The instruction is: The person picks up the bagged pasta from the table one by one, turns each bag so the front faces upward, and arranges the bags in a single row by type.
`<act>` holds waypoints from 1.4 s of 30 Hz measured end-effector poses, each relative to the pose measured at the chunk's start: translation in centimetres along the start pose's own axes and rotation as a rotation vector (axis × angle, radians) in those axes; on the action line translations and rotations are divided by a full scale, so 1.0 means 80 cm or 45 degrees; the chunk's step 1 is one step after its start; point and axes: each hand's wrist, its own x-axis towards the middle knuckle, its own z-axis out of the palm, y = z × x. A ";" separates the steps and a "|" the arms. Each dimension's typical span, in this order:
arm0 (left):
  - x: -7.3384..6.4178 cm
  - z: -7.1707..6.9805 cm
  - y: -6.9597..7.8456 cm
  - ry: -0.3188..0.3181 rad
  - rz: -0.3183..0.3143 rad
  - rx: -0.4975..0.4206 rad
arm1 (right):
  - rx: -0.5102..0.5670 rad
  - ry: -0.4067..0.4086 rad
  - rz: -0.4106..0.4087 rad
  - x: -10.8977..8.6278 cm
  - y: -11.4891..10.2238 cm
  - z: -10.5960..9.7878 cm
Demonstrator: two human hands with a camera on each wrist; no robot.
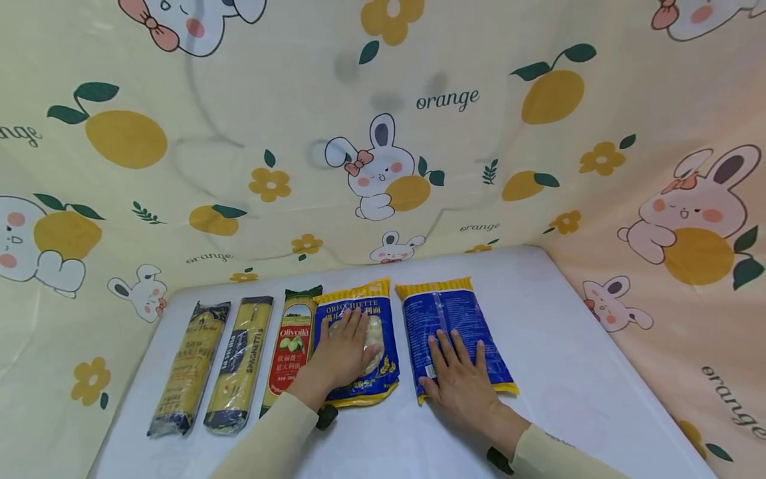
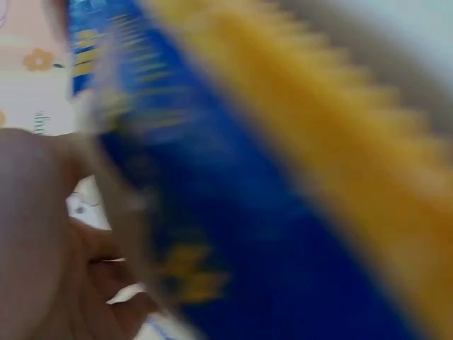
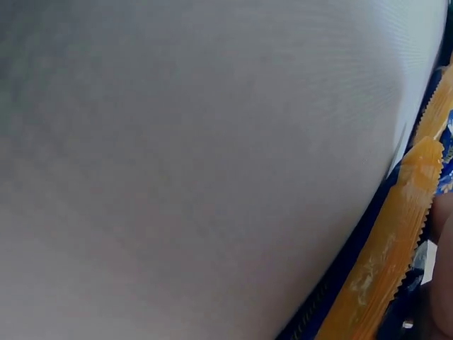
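Note:
My left hand rests with extended fingers on the front of a blue and yellow bag of orecchiette pasta. In the left wrist view the bag's yellow crimped edge is close and blurred. To the right, my right hand lies spread on a second blue and yellow bag, which shows its printed back with a seam. The right wrist view shows that bag's yellow end beside the fingers. Left of the orecchiette bag, partly under its edge, lies a red-labelled Olivoilà pasta pack.
Two long spaghetti packs lie further left, one with a dark blue label band and one with its back up. All lie on a white table. A cloth printed with rabbits and oranges hangs behind and at the sides.

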 end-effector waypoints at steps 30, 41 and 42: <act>0.171 -0.056 0.117 0.237 0.187 0.243 | -0.272 0.492 0.177 -0.051 0.096 -0.021; 0.200 -0.013 0.137 0.195 0.163 0.233 | -0.286 0.450 0.211 -0.050 0.104 -0.012; 0.201 -0.012 0.138 0.198 0.163 0.242 | -0.282 0.447 0.213 -0.049 0.105 -0.012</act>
